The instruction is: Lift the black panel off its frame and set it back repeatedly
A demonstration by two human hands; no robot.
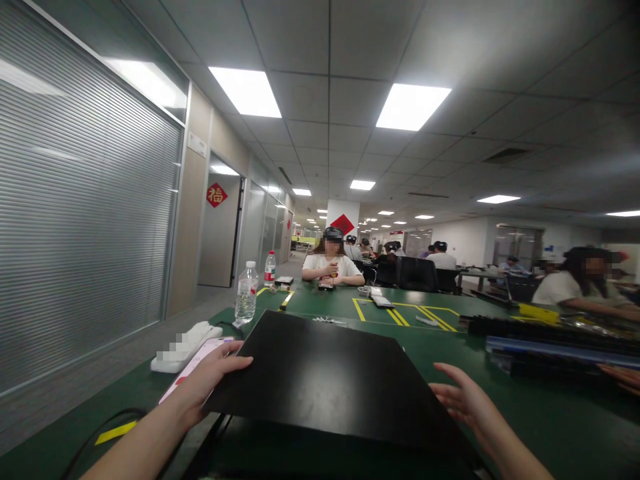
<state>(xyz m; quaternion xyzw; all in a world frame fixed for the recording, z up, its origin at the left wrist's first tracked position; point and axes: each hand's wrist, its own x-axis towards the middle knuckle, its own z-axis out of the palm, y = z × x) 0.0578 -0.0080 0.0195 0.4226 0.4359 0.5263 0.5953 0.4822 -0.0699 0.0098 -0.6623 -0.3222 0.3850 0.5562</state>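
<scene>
A thin, flat black panel [325, 380] with a smooth, slightly glossy face is tilted up in front of me over the green table. My left hand [213, 373] grips its left edge, thumb on top and the other fingers underneath, partly hidden. Beside the panel's right edge, my right hand [463, 400] is open with its fingers apart, and I cannot tell if the fingertips touch the edge. Below the panel's near side lies something dark that I cannot make out. Close to my left hand is a phone [200, 360] with a lit screen.
A white device [183, 347] and a water bottle [247, 293] stand at the left, with a smaller red-labelled bottle [270, 269] beyond. Dark strips [545, 340] are stacked at the right. Yellow tape marks the green table [345, 308]. A person [333, 263] sits opposite, another at right.
</scene>
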